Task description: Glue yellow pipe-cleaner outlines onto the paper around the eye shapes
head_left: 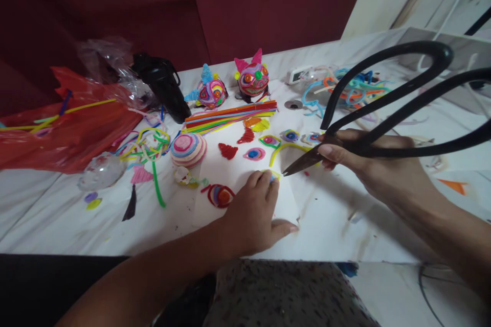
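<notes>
My right hand (368, 163) is closed round the blade end of large black scissors (303, 162), whose big loop handles rise to the right. The blades look closed, with their tip beside my left hand's fingertips. My left hand (257, 209) rests on a white sheet (215, 168), fingertips over a small blue and yellow piece (274, 176) that they partly hide. A yellow strip (287, 147) curves behind the blades. Left of my left hand lies a red eye-shaped piece (221, 195); a pink and blue one (254, 154) is above it.
A striped dome (188, 149), coloured strips (230, 115), two decorated heads (252, 79) and a black bottle-like object (163, 84) stand or lie behind. Red plastic (76, 138) is at left, tangled strips (356, 87) at back right. The table's front edge is near my forearms.
</notes>
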`<state>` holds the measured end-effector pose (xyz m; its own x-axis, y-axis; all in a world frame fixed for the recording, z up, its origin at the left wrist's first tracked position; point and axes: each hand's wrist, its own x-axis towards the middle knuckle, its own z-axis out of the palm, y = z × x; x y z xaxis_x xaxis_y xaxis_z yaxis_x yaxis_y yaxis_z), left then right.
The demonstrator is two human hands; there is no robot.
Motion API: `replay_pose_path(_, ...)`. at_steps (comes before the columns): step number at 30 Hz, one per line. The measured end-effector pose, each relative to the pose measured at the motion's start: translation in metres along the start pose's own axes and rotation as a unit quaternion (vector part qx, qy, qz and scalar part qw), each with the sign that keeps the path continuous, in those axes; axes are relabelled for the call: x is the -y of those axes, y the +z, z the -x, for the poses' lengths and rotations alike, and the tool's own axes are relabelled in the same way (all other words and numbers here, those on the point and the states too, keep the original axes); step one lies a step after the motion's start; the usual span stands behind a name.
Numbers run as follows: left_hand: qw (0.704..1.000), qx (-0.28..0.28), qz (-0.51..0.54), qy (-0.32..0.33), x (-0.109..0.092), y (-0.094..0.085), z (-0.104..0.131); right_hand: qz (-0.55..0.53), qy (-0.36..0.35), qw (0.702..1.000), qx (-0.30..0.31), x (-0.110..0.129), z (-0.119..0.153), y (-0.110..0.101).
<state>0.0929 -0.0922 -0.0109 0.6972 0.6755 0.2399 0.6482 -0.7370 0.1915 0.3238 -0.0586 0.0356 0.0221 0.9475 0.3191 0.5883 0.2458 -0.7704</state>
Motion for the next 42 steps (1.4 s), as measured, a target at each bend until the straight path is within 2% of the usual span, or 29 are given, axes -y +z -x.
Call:
replay_pose_path(8,0.998,0.041,0.044,-0.034,0.009,-0.018,-0.011,-0.010,0.015,0.999,-0.032,0.004,0.007,-0.004)
replay_pose_path(13,0.993,0.097,0.031,-0.052,0.025,-0.020,-0.021,-0.028,0.012,0.998,-0.049,0.007,0.009,-0.003)
replay_pose_path(16,0.991,0.119,0.042,-0.034,0.037,-0.023,-0.029,-0.004,0.013,0.999,-0.051,0.015,0.015,-0.005)
replay_pose_path(22,0.989,0.129,0.071,0.014,0.049,-0.031,-0.042,0.012,0.042,0.999,-0.033,0.032,0.030,-0.005)
replay_pose_path(29,0.985,0.110,0.125,0.036,0.060,-0.023,-0.048,0.038,-0.023,0.999,-0.016,0.032,0.032,0.007)
replay_pose_path(34,0.986,0.112,0.123,0.020,0.060,-0.024,-0.048,0.028,-0.039,0.999,-0.009,0.029,0.031,0.017)
replay_pose_path(42,0.987,0.106,0.122,0.016,0.059,-0.023,-0.047,0.029,0.011,0.999,-0.011,0.024,0.029,0.021)
